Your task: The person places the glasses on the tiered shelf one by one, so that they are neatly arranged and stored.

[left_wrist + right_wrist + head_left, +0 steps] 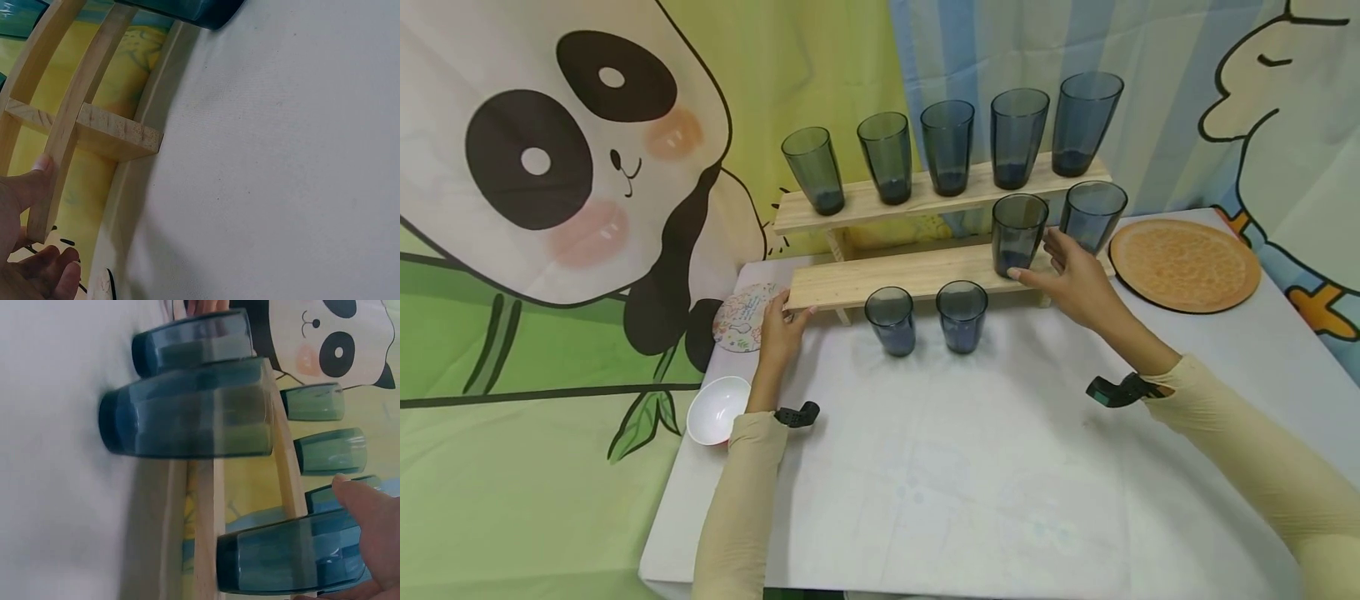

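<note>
My left hand (780, 333) holds the left end of the lower board of a two-tier wooden rack (850, 283). In the left wrist view its thumb (31, 182) lies against the board's edge, with the fingers curled below. My right hand (1078, 279) reaches from the right round a tinted drinking glass (1019, 229) standing on the lower board. In the right wrist view this glass (281, 553) lies between thumb and fingers; the fingers are partly cut off. Another glass (1092, 215) stands just right of it, partly behind the hand.
Several matching glasses (947, 146) line the upper board (917, 204). Two more, a left one (891, 323) and a right one (962, 318), stand on the white table (962, 467) before the rack. A round board (1183, 265), patterned disc (745, 321) and white bowl (717, 412) lie nearby.
</note>
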`<action>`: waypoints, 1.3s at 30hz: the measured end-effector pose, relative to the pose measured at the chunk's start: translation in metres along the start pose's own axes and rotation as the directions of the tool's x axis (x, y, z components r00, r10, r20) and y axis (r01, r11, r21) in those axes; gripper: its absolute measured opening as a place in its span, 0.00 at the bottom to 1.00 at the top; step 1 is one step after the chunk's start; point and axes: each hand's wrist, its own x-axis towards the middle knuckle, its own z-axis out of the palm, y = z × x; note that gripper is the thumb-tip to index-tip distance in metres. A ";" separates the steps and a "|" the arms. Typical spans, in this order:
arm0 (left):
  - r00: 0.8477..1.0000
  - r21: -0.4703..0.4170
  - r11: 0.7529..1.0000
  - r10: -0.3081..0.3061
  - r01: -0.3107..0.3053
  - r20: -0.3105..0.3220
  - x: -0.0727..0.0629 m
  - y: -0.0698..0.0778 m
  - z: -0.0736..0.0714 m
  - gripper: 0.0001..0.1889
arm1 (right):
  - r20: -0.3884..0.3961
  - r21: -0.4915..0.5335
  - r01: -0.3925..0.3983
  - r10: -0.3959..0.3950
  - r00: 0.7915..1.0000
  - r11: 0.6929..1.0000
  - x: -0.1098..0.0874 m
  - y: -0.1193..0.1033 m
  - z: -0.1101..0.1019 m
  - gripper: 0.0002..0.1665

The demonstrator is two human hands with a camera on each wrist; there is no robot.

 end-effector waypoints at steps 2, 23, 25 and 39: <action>1.000 0.003 1.000 -0.002 0.002 0.002 0.000 0.000 0.000 0.40 | 0.017 0.001 -0.015 0.015 1.000 1.000 -0.008 0.000 0.002 0.71; 1.000 0.002 1.000 -0.011 0.011 0.002 0.000 -0.001 0.001 0.41 | 0.090 0.072 0.193 -0.199 0.976 0.979 -0.023 0.029 0.097 0.60; 1.000 0.002 1.000 -0.006 0.006 0.003 0.000 -0.002 0.001 0.41 | 0.067 0.098 0.207 -0.214 0.975 0.973 -0.020 0.033 0.102 0.58; 1.000 -0.027 1.000 -0.006 0.006 0.009 0.003 -0.004 0.000 0.42 | 0.010 0.172 0.251 -0.256 0.967 0.953 -0.013 0.040 0.117 0.48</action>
